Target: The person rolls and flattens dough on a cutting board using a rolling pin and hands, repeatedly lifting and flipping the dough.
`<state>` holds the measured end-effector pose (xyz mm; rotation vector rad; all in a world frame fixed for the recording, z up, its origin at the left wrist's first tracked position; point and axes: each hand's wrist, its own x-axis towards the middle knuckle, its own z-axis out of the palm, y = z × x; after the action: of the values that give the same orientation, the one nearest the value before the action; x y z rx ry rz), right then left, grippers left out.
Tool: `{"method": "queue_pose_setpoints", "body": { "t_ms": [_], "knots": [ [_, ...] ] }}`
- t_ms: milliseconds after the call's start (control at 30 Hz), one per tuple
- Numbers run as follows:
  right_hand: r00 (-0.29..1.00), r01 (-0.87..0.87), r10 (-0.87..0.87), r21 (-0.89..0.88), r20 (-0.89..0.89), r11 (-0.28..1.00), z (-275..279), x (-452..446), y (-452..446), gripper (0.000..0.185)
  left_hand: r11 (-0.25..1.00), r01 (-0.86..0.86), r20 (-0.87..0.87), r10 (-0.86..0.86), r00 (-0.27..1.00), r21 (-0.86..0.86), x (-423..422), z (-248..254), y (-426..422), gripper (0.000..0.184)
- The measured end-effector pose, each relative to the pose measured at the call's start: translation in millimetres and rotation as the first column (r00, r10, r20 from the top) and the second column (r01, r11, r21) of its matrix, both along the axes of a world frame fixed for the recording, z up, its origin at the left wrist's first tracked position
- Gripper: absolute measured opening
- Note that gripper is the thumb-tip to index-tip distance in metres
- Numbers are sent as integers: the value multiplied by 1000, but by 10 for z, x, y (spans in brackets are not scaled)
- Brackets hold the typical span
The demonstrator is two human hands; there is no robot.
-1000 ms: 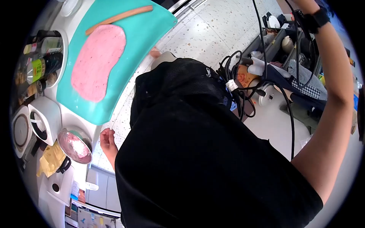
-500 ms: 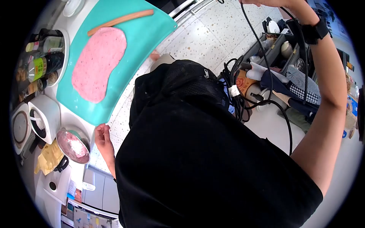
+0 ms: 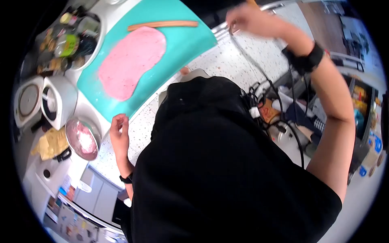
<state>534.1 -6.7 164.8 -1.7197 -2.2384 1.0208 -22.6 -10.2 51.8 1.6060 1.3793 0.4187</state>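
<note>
My left hand (image 3: 120, 128) hangs beside the counter edge, close to the near corner of a teal mat (image 3: 170, 48). Its fingers are loosely curled with nothing visible in them. On the mat lies a flat, speckled pink sheet of dough (image 3: 131, 62), with a slim wooden rolling pin (image 3: 164, 25) along its far end. My right hand (image 3: 253, 20) is raised at the top, smeared by motion, its fingers closed on a black cable (image 3: 265, 73) that loops down toward the floor side. A metal bowl (image 3: 83, 139) with pink dough and white powder stands left of my left hand.
A white tray (image 3: 97, 50) of jars and bottles stands left of the mat. An open white container (image 3: 60, 99) and yellow paper or cloth (image 3: 50, 143) are nearby. Drawers and folded cloths (image 3: 300, 115) lie on the right, with coiled cables.
My right hand has moved left and slightly down with the cable. My left hand has shifted a little up and right in view. The whole view has turned, while mat and dough look unchanged.
</note>
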Motion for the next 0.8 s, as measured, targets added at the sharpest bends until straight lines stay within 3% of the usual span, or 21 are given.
{"method": "queue_pose_setpoints", "body": {
  "t_ms": [33, 67, 133, 233, 333, 433, 500, 600, 633, 700, 733, 800],
  "knots": [
    [985, -77, 81, -26, 155, 997, -156, -291, -156, 19, 999, -44, -5, 44, 999, 17, 16, 24, 41, 18],
    [921, -145, 250, -331, 300, 932, -224, -559, -186, 17, 999, -19, -39, 20, 999, 28, 47, 72, 96, 18],
    [833, -332, 495, -494, 246, 804, -493, -836, -310, 17, 996, -54, -80, 60, 995, 71, -23, 74, 320, 18],
    [782, -387, 589, -582, 204, 715, -474, -1152, -1, 18, 988, -86, -114, 101, 988, 128, -281, -104, 553, 17],
    [897, -381, 435, -648, -85, 660, -471, -1239, 279, 24, 979, -137, -153, 160, 975, 151, -436, -217, 593, 17],
    [896, -442, 348, -615, -275, 652, -483, -1279, 580, 21, 987, -75, -211, 104, 972, 141, -769, -339, 650, 17],
    [938, -341, 269, -454, -217, 823, -568, -1304, 833, 15, 977, -119, -272, 166, 948, 180, -1061, -414, 835, 17],
    [967, -238, 248, -154, 50, 959, -983, -1162, 1259, 26, 953, -156, -372, 248, 895, 260, -1205, -410, 1014, 16],
    [964, -256, 265, -158, 39, 954, -1243, -1057, 1427, 26, 946, -145, -421, 263, 868, 291, -1217, -392, 1041, 15],
    [879, -354, 285, 120, 383, 928, -1658, -922, 1705, 35, 957, -93, -473, 219, 853, 275, -1184, -455, 1035, 16],
    [877, -365, 295, 124, 379, 923, -1710, -891, 1812, 35, 964, -23, -515, 162, 842, 266, -1184, -501, 1068, 16],
    [787, -427, 470, -197, 400, 883, -1438, -934, 1980, 38, 962, -18, -505, 159, 848, 272, -1300, -615, 1102, 18]
  ]
}}
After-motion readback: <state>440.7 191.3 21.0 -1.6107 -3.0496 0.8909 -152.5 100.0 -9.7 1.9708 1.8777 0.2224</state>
